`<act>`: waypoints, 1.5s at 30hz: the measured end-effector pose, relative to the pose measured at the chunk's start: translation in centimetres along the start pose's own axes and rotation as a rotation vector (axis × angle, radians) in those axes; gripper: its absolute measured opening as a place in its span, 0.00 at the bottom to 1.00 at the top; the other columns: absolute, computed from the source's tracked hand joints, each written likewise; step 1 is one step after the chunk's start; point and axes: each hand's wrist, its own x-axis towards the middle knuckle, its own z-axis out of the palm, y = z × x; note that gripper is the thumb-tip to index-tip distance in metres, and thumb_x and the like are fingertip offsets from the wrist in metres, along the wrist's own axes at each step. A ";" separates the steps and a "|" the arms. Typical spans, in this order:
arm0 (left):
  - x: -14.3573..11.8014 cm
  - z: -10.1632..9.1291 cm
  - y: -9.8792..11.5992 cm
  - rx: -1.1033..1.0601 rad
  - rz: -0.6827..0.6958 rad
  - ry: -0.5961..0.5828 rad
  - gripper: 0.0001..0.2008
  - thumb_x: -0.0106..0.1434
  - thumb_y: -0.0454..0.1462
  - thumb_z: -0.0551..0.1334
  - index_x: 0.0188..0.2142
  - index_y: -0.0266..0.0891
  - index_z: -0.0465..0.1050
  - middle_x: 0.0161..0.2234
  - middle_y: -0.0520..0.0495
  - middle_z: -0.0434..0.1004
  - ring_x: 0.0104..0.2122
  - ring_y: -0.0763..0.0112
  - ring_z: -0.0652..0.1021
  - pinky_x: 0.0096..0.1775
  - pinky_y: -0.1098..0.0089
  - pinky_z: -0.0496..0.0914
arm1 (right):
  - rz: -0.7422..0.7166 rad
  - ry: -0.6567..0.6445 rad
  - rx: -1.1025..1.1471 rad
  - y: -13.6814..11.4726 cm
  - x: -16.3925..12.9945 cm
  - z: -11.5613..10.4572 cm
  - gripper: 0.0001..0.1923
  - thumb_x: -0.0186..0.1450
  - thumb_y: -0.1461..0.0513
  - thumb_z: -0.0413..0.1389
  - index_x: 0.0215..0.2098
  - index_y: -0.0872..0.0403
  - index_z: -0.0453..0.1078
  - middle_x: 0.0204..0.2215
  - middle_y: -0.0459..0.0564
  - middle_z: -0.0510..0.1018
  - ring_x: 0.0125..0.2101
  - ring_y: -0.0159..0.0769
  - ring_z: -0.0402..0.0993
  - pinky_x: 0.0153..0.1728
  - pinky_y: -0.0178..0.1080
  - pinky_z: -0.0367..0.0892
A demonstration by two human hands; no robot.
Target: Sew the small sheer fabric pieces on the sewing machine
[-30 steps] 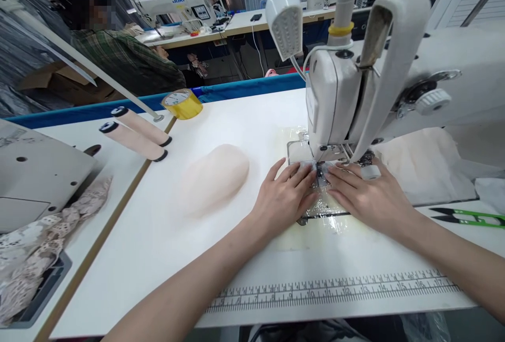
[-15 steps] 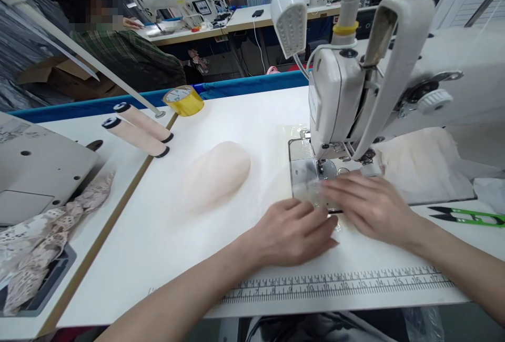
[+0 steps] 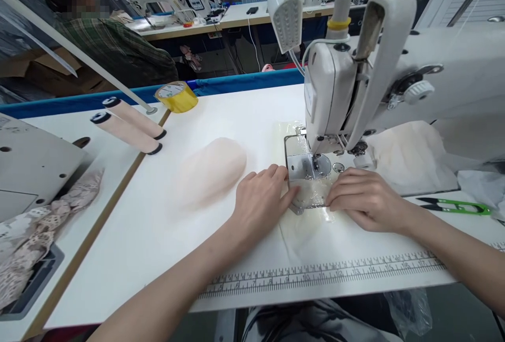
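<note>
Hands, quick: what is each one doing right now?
Left hand: open, fingers flat on the clear film by the metal plate.
Right hand: fingers curled, pressing the clear film; no grasp can be told.

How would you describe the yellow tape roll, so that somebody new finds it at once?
Start at the white sewing machine and follow the white table left to its far edge by the blue border. The tape roll lies there, just right of two pinkish thread cones; it alone is bright yellow and ring-shaped.
</note>
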 end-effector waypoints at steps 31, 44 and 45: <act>-0.3 -2.0 4.1 -0.979 -0.272 -0.326 0.23 0.49 0.44 0.71 0.35 0.41 0.59 0.25 0.59 0.63 0.17 0.83 0.60 0.19 0.77 0.54 | 0.860 0.195 0.541 -2.3 1.4 1.3 0.13 0.59 0.58 0.60 0.20 0.55 0.68 0.16 0.40 0.67 0.19 0.26 0.60 0.19 0.31 0.55; 0.3 -0.8 2.2 -1.365 -0.393 -0.390 0.06 0.59 0.35 0.61 0.35 0.37 0.65 0.32 0.51 0.74 0.15 0.83 0.69 0.17 0.77 0.63 | 0.889 0.063 0.970 -1.8 1.4 0.1 0.10 0.61 0.57 0.58 0.34 0.56 0.71 0.14 0.40 0.68 0.15 0.29 0.65 0.17 0.32 0.59; 0.3 -0.8 2.1 -1.369 -0.404 -0.393 0.06 0.59 0.35 0.62 0.35 0.37 0.66 0.33 0.51 0.74 0.15 0.83 0.70 0.18 0.76 0.64 | 0.910 0.072 0.901 -1.7 1.3 0.2 0.09 0.60 0.57 0.59 0.34 0.56 0.71 0.13 0.38 0.65 0.14 0.27 0.63 0.16 0.32 0.57</act>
